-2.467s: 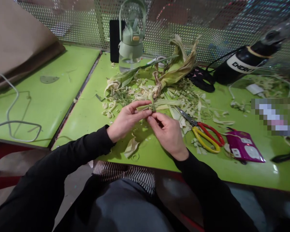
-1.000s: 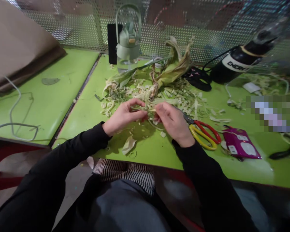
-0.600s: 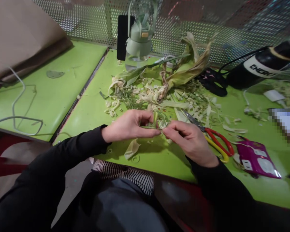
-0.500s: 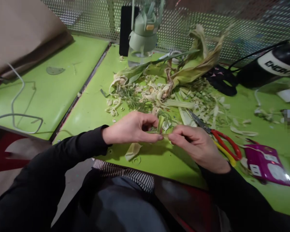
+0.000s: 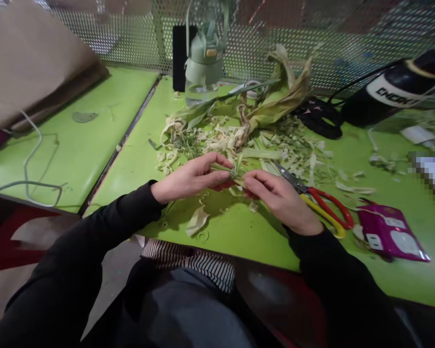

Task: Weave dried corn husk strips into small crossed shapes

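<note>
My left hand (image 5: 203, 175) pinches a small bundle of pale green plant strips (image 5: 238, 166), which look like corn husk, between thumb and fingers. Close by on the right, my right hand (image 5: 275, 193) has its fingers closed on the other end of the strips. Partly hidden by my fingers, the bundle sits just above the table. Behind both hands lies a heap of cut husk scraps (image 5: 221, 137), with a long dried corn husk (image 5: 275, 108) on top. Scissors (image 5: 321, 200) with red and yellow handles lie beside my right hand.
A water bottle (image 5: 204, 67) and a black phone-like slab (image 5: 179, 58) stand at the mesh partition (image 5: 130, 38). To the right are a black bottle (image 5: 387, 94), a black pouch-like object (image 5: 319, 118) and a purple packet (image 5: 389, 232). At left are brown paper (image 5: 39, 58) and a white cable (image 5: 31, 145).
My right hand's fingers have shifted left and up along the strips, and the bundle has turned in my grasp. The whole view has shifted slightly.
</note>
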`<state>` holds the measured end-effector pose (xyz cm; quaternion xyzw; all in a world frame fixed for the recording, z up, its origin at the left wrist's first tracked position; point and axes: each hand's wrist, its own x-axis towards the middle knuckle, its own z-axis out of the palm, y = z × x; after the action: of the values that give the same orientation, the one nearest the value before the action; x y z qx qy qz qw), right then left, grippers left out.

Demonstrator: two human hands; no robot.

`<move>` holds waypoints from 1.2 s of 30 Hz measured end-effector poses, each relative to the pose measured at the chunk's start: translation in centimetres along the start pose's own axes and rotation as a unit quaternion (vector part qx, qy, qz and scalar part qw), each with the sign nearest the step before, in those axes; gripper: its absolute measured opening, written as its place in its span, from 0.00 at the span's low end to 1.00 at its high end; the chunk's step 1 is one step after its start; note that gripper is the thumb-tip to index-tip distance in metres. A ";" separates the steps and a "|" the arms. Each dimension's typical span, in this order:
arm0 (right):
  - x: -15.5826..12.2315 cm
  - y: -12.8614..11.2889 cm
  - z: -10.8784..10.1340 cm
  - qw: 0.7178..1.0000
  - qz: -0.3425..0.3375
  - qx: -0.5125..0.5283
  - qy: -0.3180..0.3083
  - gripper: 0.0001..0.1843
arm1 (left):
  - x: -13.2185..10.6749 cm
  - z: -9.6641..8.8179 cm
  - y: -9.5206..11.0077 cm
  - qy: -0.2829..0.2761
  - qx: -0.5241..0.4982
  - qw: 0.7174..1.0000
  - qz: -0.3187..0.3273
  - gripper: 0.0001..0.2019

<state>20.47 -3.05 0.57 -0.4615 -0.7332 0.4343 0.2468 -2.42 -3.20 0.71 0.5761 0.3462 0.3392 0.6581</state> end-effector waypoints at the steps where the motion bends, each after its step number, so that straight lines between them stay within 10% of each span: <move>1: 0.1 -0.1 0.3 1.000 0.002 -0.010 -0.003 0.22 | 0.1 0.0 -0.2 0.003 0.010 1.000 0.008 0.11; 9: 0.5 -1.2 3.0 0.988 0.008 0.063 0.138 0.20 | 0.1 0.7 -0.8 0.117 0.209 0.967 0.087 0.13; 13: 0.6 -1.2 3.6 0.992 0.005 0.060 0.110 0.20 | -0.1 0.9 -0.8 0.144 0.229 0.954 0.130 0.10; 18: 0.5 -1.3 3.3 0.995 -0.034 0.064 0.074 0.17 | -0.6 0.6 -0.4 0.079 0.183 0.972 0.121 0.08; 24: 0.0 -1.4 2.7 0.995 -0.079 -0.023 0.052 0.09 | -1.2 0.4 1.4 0.020 0.395 0.914 0.089 0.06; 36: -0.6 -1.5 2.1 0.997 -0.037 0.056 0.031 0.07 | -1.2 -0.5 2.1 -0.065 0.210 0.975 -0.018 0.12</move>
<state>18.47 -4.75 0.80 -0.4325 -0.7166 0.4505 0.3105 -3.53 -3.73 2.86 0.7160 0.3761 0.2093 0.5497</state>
